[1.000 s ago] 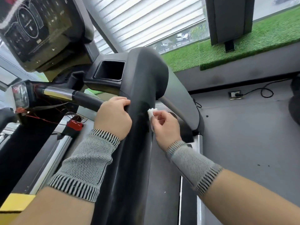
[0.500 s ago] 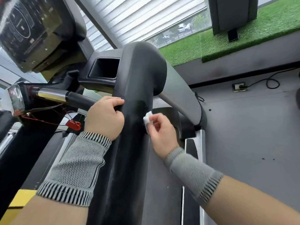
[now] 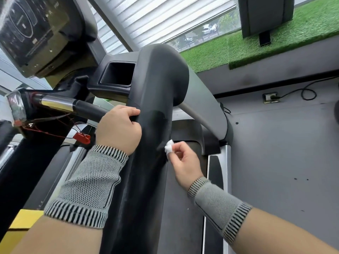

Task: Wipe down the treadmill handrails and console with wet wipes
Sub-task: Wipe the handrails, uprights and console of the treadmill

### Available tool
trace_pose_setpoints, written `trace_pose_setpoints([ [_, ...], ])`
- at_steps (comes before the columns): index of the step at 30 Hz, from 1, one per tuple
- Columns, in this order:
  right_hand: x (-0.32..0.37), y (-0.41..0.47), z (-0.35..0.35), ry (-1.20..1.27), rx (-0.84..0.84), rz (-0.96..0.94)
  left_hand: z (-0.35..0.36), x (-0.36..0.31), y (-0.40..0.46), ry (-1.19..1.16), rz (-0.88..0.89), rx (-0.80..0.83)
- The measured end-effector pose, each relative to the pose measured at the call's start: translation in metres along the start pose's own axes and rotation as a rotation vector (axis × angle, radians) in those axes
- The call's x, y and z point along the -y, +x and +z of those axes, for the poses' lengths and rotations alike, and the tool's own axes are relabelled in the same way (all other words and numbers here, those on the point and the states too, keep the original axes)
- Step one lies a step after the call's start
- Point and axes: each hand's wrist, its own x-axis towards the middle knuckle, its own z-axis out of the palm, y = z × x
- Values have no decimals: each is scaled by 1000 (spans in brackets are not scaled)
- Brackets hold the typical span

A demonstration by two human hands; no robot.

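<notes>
Left hand (image 3: 118,128) grips the black handrail (image 3: 146,162) (fingertips hidden behind it); right hand (image 3: 184,162) pinches a wadded wet wipe (image 3: 169,147) against the handrail's right edge.

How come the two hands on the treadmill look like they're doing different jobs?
The left hand grips the black handrail; the right hand pinches a small white wet wipe against the handrail's right edge. The left hand sits higher, the right hand lower. Both wear grey knitted wrist sleeves.
</notes>
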Motion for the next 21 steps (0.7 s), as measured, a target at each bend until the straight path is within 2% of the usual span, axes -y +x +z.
trace_pose_setpoints([
  [9,11,77,6,-156,-135,155,-1,-2,0,1,-21,7],
  [11,14,71,0,-133,-141,128,-1,0,2,-1,-21,13],
  [14,16,38,-5,-89,-86,-10,0,3,3,-31,-20,2],
  [17,12,34,4,-143,-56,-44,0,2,4,-36,-28,-13],
  [21,22,76,2,-138,-131,99,-1,0,4,-31,-33,-2],
])
